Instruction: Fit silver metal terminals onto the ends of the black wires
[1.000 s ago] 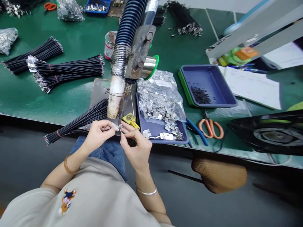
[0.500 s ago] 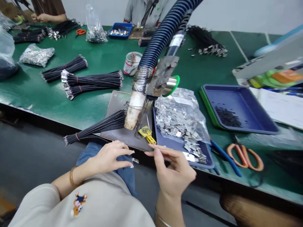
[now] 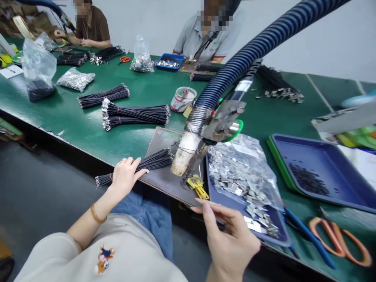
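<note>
Left hand [image 3: 125, 176] is at the black cable bundle [image 3: 154, 160], thumb spread from forefinger; grip unclear. Bundle lies partly on the grey board [image 3: 167, 182]. Right hand [image 3: 202, 205]: thumb near fingertips; cannot tell whether pinching.

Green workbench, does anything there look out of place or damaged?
Two things: the wire bundle under the left hand juts past the bench edge, and the pale nozzle on the hose is stained brown at its tip.
</note>
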A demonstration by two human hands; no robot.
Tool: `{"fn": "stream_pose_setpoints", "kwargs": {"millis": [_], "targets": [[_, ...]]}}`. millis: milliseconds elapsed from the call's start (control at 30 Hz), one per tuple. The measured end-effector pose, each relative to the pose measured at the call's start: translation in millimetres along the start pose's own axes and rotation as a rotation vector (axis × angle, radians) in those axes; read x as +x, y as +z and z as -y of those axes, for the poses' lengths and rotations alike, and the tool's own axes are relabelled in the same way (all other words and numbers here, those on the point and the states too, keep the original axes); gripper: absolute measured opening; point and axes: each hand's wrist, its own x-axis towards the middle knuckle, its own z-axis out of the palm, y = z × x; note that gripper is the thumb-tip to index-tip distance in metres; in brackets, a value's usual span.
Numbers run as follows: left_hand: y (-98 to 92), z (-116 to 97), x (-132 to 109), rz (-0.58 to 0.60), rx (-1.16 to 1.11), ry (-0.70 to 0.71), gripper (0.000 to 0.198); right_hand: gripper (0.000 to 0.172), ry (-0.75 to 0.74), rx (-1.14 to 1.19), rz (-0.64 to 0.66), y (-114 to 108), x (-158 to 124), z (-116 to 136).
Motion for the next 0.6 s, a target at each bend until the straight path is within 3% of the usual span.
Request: {"fn": "stream_pose_setpoints", "kwargs": {"millis": [167,400,500,600], "targets": [[-17.0,5.5,11.9,0.149,-0.090,0.079,0.038,0.013,0.012,-0.021,0.033,-3.3,-2.0,0.1],[-51.0,10.8,50.4,0.294,-0.151,0.327,0.035,0.014,0.023,-0.026,0.051,-9.5,-4.8,4.4],[-48.2,14.4,70.5,0.353,-0.157,0.374,0.036,0.012,0.012,-0.028,0.062,-11.4,-5.4,5.5],[-33.4,22.7,81.9,0.317,-0.203,0.368,0.040,0.010,-0.035,-0.044,0.089,-14.0,-4.9,6.1]]}}
